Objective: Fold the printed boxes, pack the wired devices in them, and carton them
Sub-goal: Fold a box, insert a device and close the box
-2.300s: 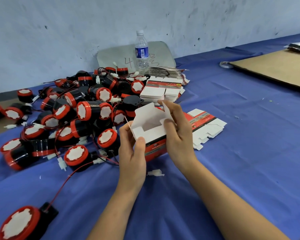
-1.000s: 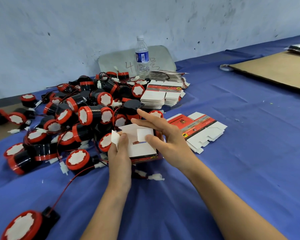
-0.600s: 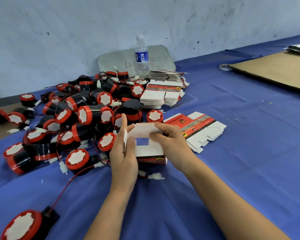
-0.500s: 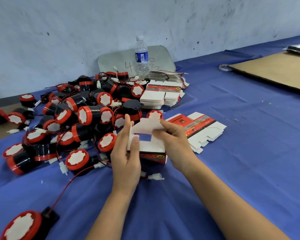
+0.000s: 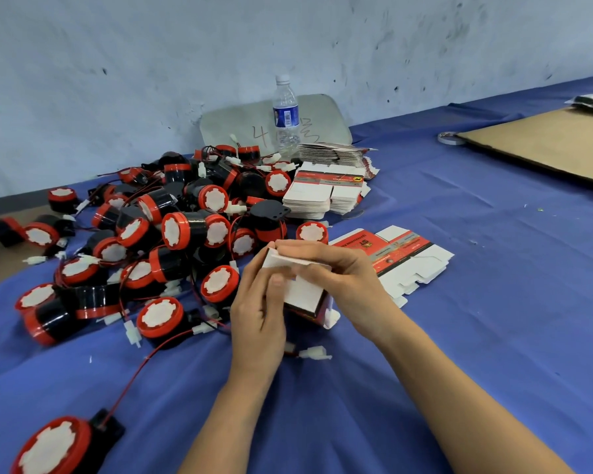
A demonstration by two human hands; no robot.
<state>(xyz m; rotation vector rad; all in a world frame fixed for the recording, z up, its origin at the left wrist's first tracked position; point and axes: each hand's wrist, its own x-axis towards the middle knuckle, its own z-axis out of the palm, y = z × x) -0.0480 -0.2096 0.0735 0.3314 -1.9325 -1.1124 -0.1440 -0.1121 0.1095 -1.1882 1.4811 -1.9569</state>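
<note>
Printed box between two hands
Left hand and right hand each grip it (white flaps uppermost), fingers curled round its sides.

A red hand-drawn 4 is on the grey rounded board by the wall at 12 o'clock. More red marks sit beside it, right of the clear plastic water bottle, too scribbly to read. The bottle's blue label has a barcode and tiny words. The flat red and white printed box at 2 o'clock has print too small to read.
</note>
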